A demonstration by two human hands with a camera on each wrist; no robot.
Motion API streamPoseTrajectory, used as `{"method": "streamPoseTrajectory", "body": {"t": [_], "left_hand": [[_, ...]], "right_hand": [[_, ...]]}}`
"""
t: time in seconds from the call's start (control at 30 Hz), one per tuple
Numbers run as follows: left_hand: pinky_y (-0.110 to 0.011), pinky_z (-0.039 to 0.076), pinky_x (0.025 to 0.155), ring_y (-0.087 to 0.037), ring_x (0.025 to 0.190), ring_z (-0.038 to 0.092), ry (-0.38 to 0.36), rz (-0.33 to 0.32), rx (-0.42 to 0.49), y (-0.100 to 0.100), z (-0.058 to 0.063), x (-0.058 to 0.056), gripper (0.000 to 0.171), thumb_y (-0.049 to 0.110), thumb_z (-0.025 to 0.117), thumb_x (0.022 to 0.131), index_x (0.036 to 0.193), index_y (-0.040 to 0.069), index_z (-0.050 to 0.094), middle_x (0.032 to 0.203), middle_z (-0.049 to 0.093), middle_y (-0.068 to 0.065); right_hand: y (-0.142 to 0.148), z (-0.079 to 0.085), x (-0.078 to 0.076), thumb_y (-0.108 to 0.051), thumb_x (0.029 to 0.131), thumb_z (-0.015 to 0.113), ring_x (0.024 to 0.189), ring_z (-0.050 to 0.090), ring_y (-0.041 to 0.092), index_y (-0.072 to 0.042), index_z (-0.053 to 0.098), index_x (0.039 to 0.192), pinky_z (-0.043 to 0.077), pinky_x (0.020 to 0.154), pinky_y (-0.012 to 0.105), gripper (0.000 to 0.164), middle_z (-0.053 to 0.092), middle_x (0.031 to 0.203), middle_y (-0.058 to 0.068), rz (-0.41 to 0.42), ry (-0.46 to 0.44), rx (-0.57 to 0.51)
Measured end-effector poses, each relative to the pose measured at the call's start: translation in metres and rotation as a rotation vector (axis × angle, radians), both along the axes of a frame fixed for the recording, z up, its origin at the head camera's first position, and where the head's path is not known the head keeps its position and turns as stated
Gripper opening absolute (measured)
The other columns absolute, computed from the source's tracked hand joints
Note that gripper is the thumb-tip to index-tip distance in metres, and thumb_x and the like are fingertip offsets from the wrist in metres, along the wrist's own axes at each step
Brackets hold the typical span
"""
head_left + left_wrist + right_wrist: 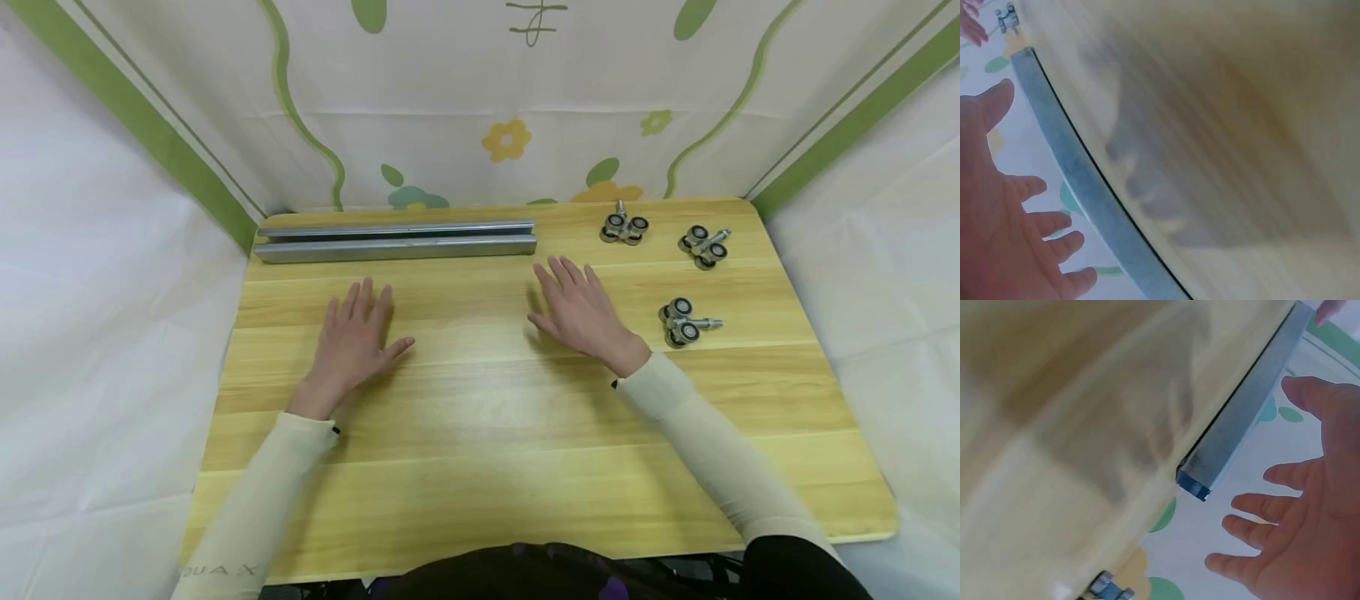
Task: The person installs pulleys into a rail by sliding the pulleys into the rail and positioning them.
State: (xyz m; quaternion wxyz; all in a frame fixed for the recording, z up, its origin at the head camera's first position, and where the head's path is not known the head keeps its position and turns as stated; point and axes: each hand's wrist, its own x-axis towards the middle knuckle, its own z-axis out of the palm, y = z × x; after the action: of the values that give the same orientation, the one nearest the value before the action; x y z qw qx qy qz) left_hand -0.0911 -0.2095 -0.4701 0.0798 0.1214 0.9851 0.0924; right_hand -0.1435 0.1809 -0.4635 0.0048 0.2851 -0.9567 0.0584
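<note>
Both hands hover palm down over the wooden table, holding nothing. My left hand has its fingers spread, just in front of a long metal channel rail with a slot along its top. To the right, my right hand is spread too, its fingertips near the rail's right end. In the left wrist view the rail runs past the left fingers. The right wrist view shows the rail's open end beyond the right fingers. Nearest the right hand lies a roller trolley with a threaded bolt.
Two more roller trolleys, one at the back and one farther right, lie near the table's far right corner. The wooden table has a white patterned cloth behind it and white cloth walls on both sides.
</note>
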Motion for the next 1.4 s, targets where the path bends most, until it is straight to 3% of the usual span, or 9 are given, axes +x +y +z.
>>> {"method": "streamPoseTrajectory", "body": {"t": [0.13, 0.3, 0.53, 0.77, 0.93, 1.13, 1.4], "left_hand": [[-0.068, 0.014, 0.127, -0.047, 0.160, 0.015, 0.010, -0.034, -0.019, -0.008, 0.006, -0.010, 0.093, 0.058, 0.062, 0.102, 0.168, 0.005, 0.023, 0.173, 0.015, -0.028], [-0.067, 0.019, 0.125, -0.049, 0.156, 0.023, 0.001, -0.066, 0.025, -0.026, 0.014, -0.027, 0.086, 0.047, 0.065, 0.105, 0.166, 0.001, 0.026, 0.170, 0.022, -0.030], [-0.065, 0.026, 0.123, -0.054, 0.151, 0.032, -0.005, -0.094, 0.060, -0.058, 0.025, -0.055, 0.080, 0.035, 0.068, 0.105, 0.163, -0.004, 0.030, 0.167, 0.027, -0.033], [-0.069, 0.027, 0.121, -0.058, 0.150, 0.029, -0.025, -0.101, 0.077, -0.076, 0.028, -0.088, 0.081, 0.034, 0.068, 0.105, 0.164, -0.003, 0.028, 0.167, 0.024, -0.035], [-0.067, 0.020, 0.125, -0.056, 0.153, 0.023, -0.063, -0.074, 0.081, -0.089, 0.025, -0.104, 0.085, 0.033, 0.067, 0.105, 0.166, -0.005, 0.020, 0.167, 0.022, -0.037], [-0.066, 0.015, 0.127, -0.056, 0.154, 0.018, -0.096, -0.066, 0.092, -0.099, 0.021, -0.118, 0.084, 0.031, 0.066, 0.106, 0.164, -0.007, 0.019, 0.166, 0.020, -0.038], [-0.069, 0.011, 0.125, -0.060, 0.153, 0.015, -0.180, -0.038, 0.057, -0.106, 0.028, -0.137, 0.083, 0.029, 0.066, 0.106, 0.165, -0.006, 0.018, 0.166, 0.014, -0.041]], "right_hand": [[-0.008, 0.007, -0.014, -0.047, 0.102, 0.069, 0.152, 0.036, 0.047, 0.000, 0.040, 0.160, 0.031, 0.121, 0.067, 0.080, 0.041, 0.162, 0.029, 0.059, -0.004, 0.021], [-0.020, 0.013, -0.034, -0.040, 0.102, 0.072, 0.149, 0.041, 0.046, 0.003, 0.041, 0.159, 0.034, 0.123, 0.059, 0.078, 0.046, 0.159, 0.027, 0.139, -0.014, 0.037], [-0.036, 0.009, -0.067, -0.035, 0.103, 0.070, 0.148, 0.042, 0.046, 0.007, 0.040, 0.157, 0.031, 0.126, 0.055, 0.075, 0.047, 0.157, 0.030, 0.225, -0.025, 0.026], [-0.042, 0.002, -0.102, -0.031, 0.105, 0.068, 0.155, 0.030, 0.042, 0.004, 0.031, 0.163, 0.021, 0.130, 0.050, 0.077, 0.037, 0.164, 0.027, 0.163, -0.113, -0.004], [-0.053, 0.000, -0.118, -0.031, 0.106, 0.068, 0.153, 0.035, 0.042, 0.001, 0.034, 0.162, 0.025, 0.129, 0.051, 0.073, 0.040, 0.163, 0.026, 0.171, -0.141, 0.009], [-0.070, 0.004, -0.131, -0.032, 0.108, 0.064, 0.154, 0.034, 0.041, 0.000, 0.031, 0.163, 0.025, 0.129, 0.050, 0.072, 0.037, 0.165, 0.024, 0.183, -0.201, 0.094], [-0.085, 0.008, -0.138, -0.034, 0.110, 0.061, 0.154, 0.035, 0.042, -0.001, 0.024, 0.166, 0.028, 0.127, 0.053, 0.075, 0.036, 0.165, 0.025, 0.143, -0.279, 0.160]]}}
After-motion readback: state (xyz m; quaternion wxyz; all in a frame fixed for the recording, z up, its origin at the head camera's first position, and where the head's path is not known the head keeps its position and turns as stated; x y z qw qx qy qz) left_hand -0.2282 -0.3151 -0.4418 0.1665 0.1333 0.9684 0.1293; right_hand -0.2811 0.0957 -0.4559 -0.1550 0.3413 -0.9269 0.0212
